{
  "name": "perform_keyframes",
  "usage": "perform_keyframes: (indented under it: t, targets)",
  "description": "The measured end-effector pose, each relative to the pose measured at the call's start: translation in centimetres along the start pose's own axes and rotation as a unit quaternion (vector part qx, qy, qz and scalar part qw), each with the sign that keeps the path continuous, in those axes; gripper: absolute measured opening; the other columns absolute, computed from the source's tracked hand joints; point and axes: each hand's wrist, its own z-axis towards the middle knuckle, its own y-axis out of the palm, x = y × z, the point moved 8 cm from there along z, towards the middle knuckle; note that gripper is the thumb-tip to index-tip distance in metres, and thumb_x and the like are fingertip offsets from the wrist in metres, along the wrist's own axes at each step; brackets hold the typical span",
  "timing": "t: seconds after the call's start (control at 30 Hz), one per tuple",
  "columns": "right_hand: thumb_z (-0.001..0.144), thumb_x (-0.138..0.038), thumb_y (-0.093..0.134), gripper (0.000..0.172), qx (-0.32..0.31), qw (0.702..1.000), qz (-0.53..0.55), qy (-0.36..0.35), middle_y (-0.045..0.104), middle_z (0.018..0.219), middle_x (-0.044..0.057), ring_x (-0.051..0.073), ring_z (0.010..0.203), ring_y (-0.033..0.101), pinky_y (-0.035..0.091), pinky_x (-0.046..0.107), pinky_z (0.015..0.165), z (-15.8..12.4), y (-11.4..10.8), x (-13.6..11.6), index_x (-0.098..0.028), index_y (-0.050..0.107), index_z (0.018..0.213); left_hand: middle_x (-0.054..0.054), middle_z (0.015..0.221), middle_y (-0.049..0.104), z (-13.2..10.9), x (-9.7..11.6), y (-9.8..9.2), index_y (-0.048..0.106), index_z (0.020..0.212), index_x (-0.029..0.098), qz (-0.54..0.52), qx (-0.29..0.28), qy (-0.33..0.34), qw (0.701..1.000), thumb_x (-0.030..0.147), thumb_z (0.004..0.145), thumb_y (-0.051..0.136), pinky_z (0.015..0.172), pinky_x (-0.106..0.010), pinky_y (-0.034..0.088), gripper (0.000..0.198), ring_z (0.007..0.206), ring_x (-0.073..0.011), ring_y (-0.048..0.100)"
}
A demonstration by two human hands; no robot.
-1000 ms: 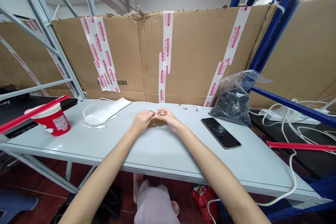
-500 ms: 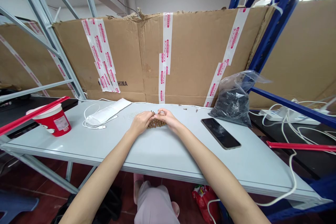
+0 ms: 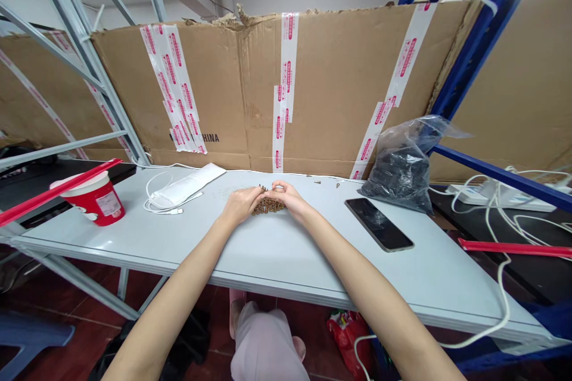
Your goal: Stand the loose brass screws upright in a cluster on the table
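My left hand [image 3: 241, 204] and my right hand [image 3: 289, 199] meet at the far side of the white table top [image 3: 134, 239]. Their fingertips nearly touch above a compact cluster of small brown pieces [image 3: 268, 207], possibly beads. The fingers partly hide the cluster, so I cannot tell whether either hand grips any of it. A few loose brown bits [image 3: 318, 182] lie farther right near the table's back edge.
A black smartphone [image 3: 379, 224] lies right of my hands, beside a transparent plastic bag of dark material [image 3: 400, 175]. To the left are a white packet [image 3: 183, 186], a white cable [image 3: 156, 202], and a red-and-white paper cup [image 3: 96, 199]. Cardboard [image 3: 335, 83] and shelving frames stand behind.
The whole view has shifted slightly as my head moved. Both hands stay at the brown cluster, with no clear change in their position.
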Motion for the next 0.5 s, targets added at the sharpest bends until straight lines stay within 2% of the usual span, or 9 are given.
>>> perform_keyframes:
  t: [0.13, 0.23, 0.4, 0.5]
  targets:
    - [0.055, -0.031, 0.07, 0.035, 0.024, 1.0, -0.003, 0.008, 0.045, 0.05, -0.01, 0.008, 0.05, 0.042, 0.026, 0.022, 0.053, 0.08, -0.43, 0.08, -0.021, 0.043, 0.074, -0.002, 0.079, 0.061, -0.01, -0.2, 0.03, 0.045, 0.105, 0.018, -0.026, 0.011, -0.017, 0.999, 0.039, 0.09, 0.03, 0.059, -0.022, 0.038, 0.029, 0.067, -0.0133, 0.059]
    - [0.054, -0.031, 0.071, 0.036, 0.033, 0.999, -0.01, 0.011, 0.044, 0.05, -0.01, 0.008, 0.049, 0.041, 0.025, 0.022, 0.052, -0.04, -0.59, -0.01, -0.021, 0.042, 0.072, -0.004, 0.087, 0.062, 0.03, 0.27, 0.4, 0.046, 0.104, 0.02, -0.029, -0.008, 0.004, 1.0, 0.033, 0.092, 0.025, 0.061, -0.023, 0.038, 0.027, 0.071, -0.0131, 0.059]
    - [0.054, -0.032, 0.071, 0.036, 0.016, 1.0, -0.005, 0.012, 0.052, 0.057, -0.007, 0.009, 0.053, 0.045, 0.026, 0.022, 0.054, -0.23, -0.16, -0.12, -0.021, 0.043, 0.074, -0.002, 0.077, 0.061, 0.08, 0.19, 0.35, 0.05, 0.094, 0.02, -0.028, -0.027, -0.007, 0.999, 0.036, 0.092, 0.024, 0.059, -0.023, 0.037, 0.03, 0.068, -0.0136, 0.059]
    - [0.053, -0.032, 0.071, 0.037, 0.027, 1.0, -0.009, 0.014, 0.049, 0.054, -0.009, 0.008, 0.051, 0.044, 0.026, 0.022, 0.053, -0.2, -0.31, -0.13, -0.021, 0.043, 0.073, -0.002, 0.075, 0.061, 0.06, -0.08, 0.27, 0.048, 0.1, 0.02, -0.03, -0.019, -0.021, 0.999, 0.04, 0.09, 0.029, 0.058, -0.023, 0.037, 0.03, 0.066, -0.0143, 0.059]
